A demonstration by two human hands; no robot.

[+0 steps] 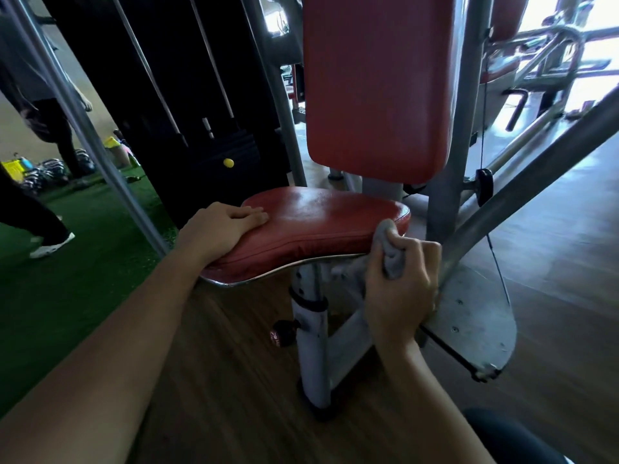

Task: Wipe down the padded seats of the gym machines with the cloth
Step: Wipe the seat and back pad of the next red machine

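- Our right grip (402,283) is curled tight round the grey cloth (388,244), fingers and thumb bunching it into a wad. The top of the wad touches the near right corner of the red seat (321,216).
- Our left grip (224,226) lies flat on the seat's left edge, fingers straight and together. It holds nothing and only presses down.
- The cloth sits at the rim, partly below the pad's side. We judge the step in hand to be working that edge or starting a pass over the top.
- To do it well, we'd open the wad so more cloth meets the vinyl. Then we'd draw long overlapping strokes from the right corner toward the left grip.
- The left grip covers a patch of padding, so we'd lift it and wipe there too.
- The side seam and the metal trim (268,276) below it look like places where grime collects, so we'd run the cloth along both.
- The seat's top shines, though we cannot tell whether that is damp or plain gloss.
- Further out, the red backrest (378,85) stands upright behind the seat. The seat post (311,333) drops to the wooden floor (217,380).
- 1 more red pad (505,18) shows blurred at the upper right, likely another stop.
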